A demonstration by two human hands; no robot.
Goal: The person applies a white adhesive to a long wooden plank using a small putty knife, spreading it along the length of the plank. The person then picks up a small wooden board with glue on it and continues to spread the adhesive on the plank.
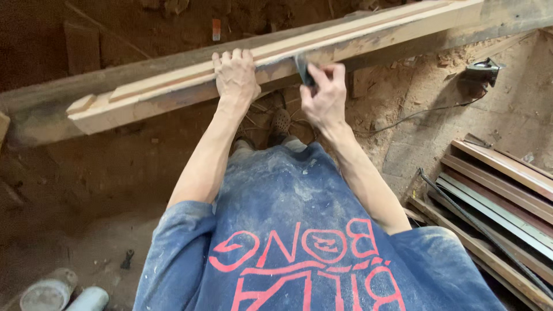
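Plank (173,92) lying tilted across a dark beam (34,109), high at right. Left hand (235,75) flat on plank, fingers hooked over far edge. Right hand (325,95) just beside, apart from left, clamped on small dark block (303,69) pressed to plank's near face. Power tool (483,70) on sawdust floor at right; stacked boards (501,190) lower right.

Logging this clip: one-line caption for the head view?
Left hand steadies a long wooden board while the right hand presses a small dark block against its edge.
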